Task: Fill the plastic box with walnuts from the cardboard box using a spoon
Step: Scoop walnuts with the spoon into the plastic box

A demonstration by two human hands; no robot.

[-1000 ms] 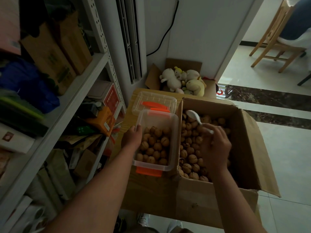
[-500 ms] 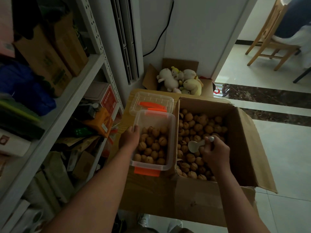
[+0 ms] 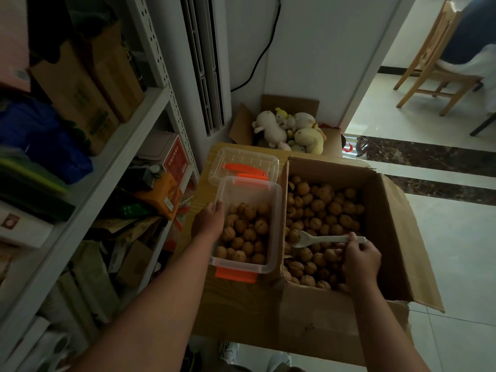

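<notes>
Head view: left hand [image 3: 208,222] curls over the left rim of the plastic box [image 3: 249,189], part-filled with walnuts [image 3: 245,232], which sits just beside the cardboard box [image 3: 389,237]. Right hand [image 3: 361,257] pinches the handle end of the white spoon [image 3: 319,239]. The spoon's bowl lies among the cardboard box's nuts, near its left wall. A clear lid [image 3: 243,163] lies behind the plastic box.

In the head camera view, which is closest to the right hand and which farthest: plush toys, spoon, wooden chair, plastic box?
1. The spoon, gripped in the right hand, over the walnuts.
2. The plastic box, to its left, held by the left hand.
3. The plush toys, in a carton farther back.
4. The wooden chair, far back on the right.
</notes>
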